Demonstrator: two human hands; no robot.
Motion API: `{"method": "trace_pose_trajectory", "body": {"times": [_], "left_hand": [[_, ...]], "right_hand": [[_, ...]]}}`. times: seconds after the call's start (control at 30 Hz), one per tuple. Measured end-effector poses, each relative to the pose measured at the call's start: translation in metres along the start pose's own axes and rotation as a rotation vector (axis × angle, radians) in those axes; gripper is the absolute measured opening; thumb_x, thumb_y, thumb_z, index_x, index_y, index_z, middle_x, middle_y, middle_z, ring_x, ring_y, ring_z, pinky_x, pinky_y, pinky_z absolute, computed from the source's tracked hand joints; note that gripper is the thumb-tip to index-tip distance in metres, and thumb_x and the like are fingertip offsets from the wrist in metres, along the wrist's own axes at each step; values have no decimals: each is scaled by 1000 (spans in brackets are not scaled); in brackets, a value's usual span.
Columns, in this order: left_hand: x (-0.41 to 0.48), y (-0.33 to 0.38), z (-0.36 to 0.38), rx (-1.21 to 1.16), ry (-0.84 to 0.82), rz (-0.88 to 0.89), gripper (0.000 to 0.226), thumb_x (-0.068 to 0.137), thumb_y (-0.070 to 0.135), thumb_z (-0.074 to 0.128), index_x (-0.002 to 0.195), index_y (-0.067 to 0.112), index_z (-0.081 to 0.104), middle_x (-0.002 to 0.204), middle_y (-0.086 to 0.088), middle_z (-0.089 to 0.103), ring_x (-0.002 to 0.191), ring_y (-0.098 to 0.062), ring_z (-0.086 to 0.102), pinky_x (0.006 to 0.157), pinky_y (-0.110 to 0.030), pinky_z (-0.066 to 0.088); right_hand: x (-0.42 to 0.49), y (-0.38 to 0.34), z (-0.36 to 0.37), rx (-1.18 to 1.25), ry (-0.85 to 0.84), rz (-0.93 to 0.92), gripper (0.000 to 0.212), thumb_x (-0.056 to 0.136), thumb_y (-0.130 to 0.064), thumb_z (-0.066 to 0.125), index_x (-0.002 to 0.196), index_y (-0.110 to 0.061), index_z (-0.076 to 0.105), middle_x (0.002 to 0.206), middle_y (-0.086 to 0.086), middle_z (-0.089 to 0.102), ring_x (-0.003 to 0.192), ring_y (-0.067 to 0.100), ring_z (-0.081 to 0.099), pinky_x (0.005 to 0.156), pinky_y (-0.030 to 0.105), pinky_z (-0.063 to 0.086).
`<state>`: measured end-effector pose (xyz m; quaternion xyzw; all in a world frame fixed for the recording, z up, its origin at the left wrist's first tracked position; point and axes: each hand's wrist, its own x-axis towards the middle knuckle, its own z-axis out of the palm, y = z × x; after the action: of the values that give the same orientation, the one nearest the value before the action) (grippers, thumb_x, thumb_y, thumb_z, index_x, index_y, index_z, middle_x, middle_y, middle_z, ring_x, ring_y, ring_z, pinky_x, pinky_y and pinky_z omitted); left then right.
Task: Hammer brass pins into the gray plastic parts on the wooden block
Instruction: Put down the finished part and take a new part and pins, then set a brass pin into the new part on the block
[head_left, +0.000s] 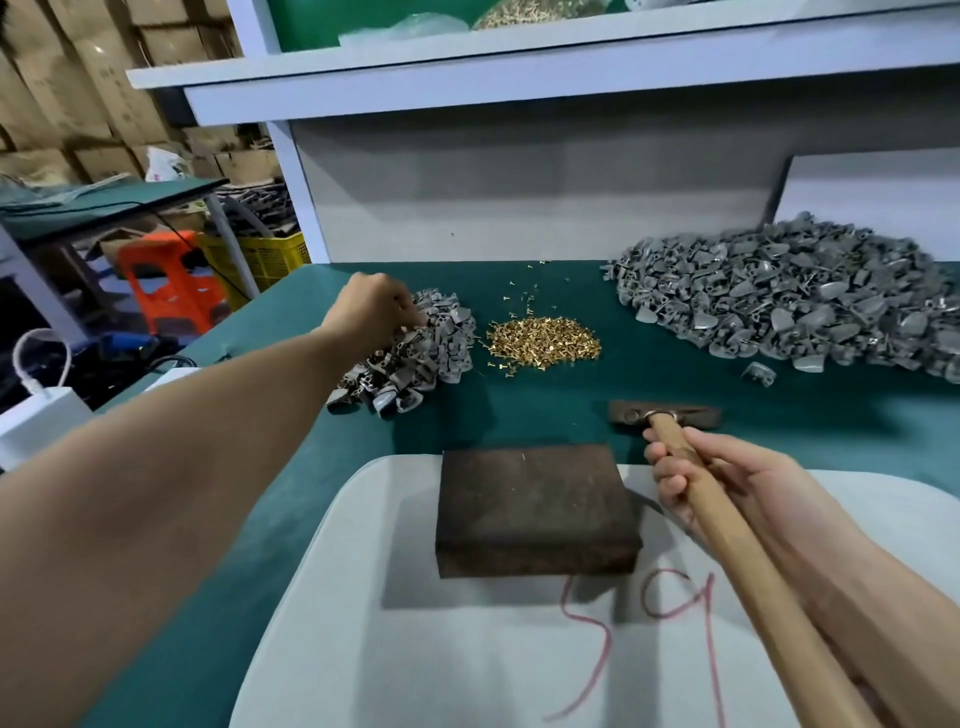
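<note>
Hands apart: the left hand (379, 307) is sunk in the near pile of gray plastic parts (421, 358), its grasp hidden, the right hand (696, 480) grips the hammer (745, 551) resting on the surface (493, 413), and the wooden block (535, 512) sits bare of parts before the brass pins (545, 343), so this piece looks barely started.

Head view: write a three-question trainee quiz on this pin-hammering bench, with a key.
1. True or false: a gray part lies on the wooden block.
2. The right hand grips: A) the hammer B) a brass pin C) nothing.
3. Fill in: the left hand reaches into the ___ pile of gray parts.
Key: 1 false; 2 A; 3 smaller.
</note>
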<state>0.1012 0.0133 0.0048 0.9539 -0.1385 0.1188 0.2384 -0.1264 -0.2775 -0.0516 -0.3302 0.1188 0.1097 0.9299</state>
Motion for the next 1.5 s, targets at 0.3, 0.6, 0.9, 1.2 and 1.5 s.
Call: {"method": "trace_pose_trajectory", "body": {"times": [0.3, 0.6, 0.9, 1.2, 1.5], "left_hand": [[6, 68, 29, 200, -403, 266, 3, 83, 20, 73, 81, 21, 71, 71, 11, 69, 62, 5, 59, 73, -21, 52], [2, 92, 42, 341, -531, 372, 20, 82, -2, 55, 77, 12, 68, 94, -4, 75, 83, -16, 66, 70, -24, 50], [-34, 97, 19, 193, -386, 362, 9, 78, 5, 62, 74, 12, 64, 77, -3, 71, 71, -17, 65, 74, -29, 54], [-158, 101, -12, -901, -546, 122, 19, 88, 5, 64, 70, 12, 63, 59, 2, 60, 43, -4, 45, 42, -14, 34], [-172, 102, -2, -1072, -531, 29, 19, 89, 2, 62, 73, 11, 64, 59, 3, 61, 47, -4, 43, 44, -12, 35]], "right_hand": [[-10, -1, 14, -88, 67, 16, 25, 77, -18, 58, 88, 4, 61, 67, 10, 57, 52, 16, 55, 47, 22, 52], [-8, -1, 15, -98, 71, 25, 26, 73, -19, 62, 71, 4, 74, 73, 11, 59, 54, 16, 58, 51, 23, 54], [-12, 8, 31, -262, 210, -40, 16, 92, -10, 49, 96, 1, 60, 68, 15, 61, 48, 17, 59, 46, 25, 53], [-30, -4, 39, -2077, 759, -225, 49, 92, -56, 39, 94, -19, 71, 73, 10, 58, 81, 34, 60, 64, 33, 43], [-46, 17, 80, -1454, -65, -750, 31, 83, -3, 68, 97, -30, 73, 75, -3, 67, 58, 13, 65, 57, 21, 54]]}}
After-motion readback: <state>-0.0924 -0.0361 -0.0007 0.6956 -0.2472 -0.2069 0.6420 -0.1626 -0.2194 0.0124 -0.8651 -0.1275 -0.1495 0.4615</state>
